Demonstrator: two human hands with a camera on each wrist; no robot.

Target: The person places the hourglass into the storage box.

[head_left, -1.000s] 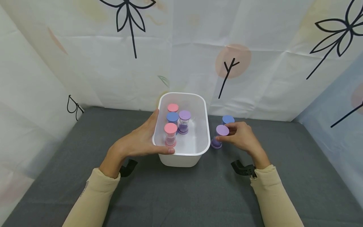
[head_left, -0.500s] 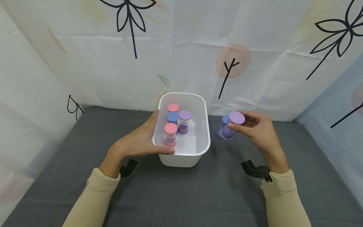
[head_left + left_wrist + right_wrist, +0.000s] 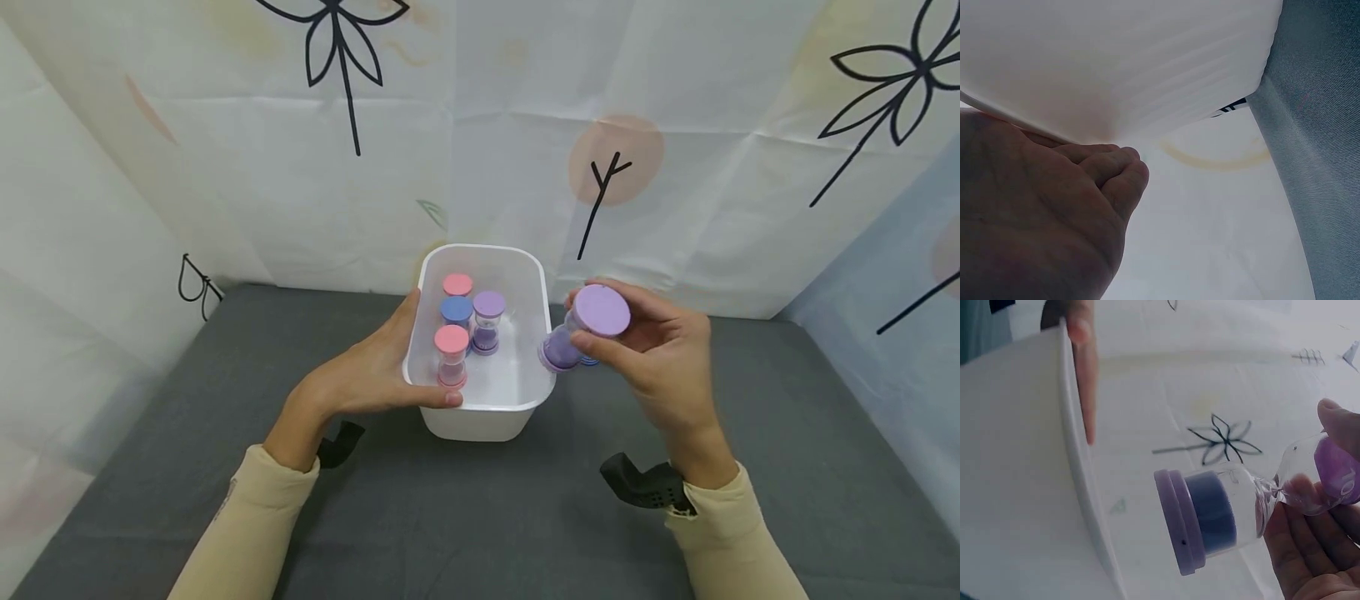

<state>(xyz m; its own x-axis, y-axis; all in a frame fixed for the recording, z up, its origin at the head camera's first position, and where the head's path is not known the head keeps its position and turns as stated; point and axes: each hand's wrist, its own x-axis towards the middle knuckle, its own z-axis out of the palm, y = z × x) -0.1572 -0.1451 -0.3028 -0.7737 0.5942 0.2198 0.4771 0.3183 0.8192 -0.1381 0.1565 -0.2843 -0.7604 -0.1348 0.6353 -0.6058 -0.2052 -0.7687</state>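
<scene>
My right hand (image 3: 660, 350) holds a purple sand timer (image 3: 602, 311) by its upper part. The timer is tilted, its lower end overlapping the white bin's right rim in the head view. In the right wrist view, its purple end cap (image 3: 1179, 522) points toward the bin wall. My left hand (image 3: 367, 362) grips the white bin (image 3: 480, 425) at its near left corner, thumb along the front rim, fingers along the outer left wall (image 3: 1116, 165). Inside the bin stand two pink timers (image 3: 452, 340), a blue timer (image 3: 457, 310) and another purple timer (image 3: 488, 305).
Behind my right hand, the base of another blue timer (image 3: 590, 361) shows on the grey tabletop (image 3: 480, 517); the hand hides the rest of it. A patterned white cloth (image 3: 510, 192) hangs behind the table and along both sides.
My right hand lifts the purple timer off the table, carries it rightward past the blue timer, then back left to the bin's rim, tilting it. The left hand and bin stay put.
</scene>
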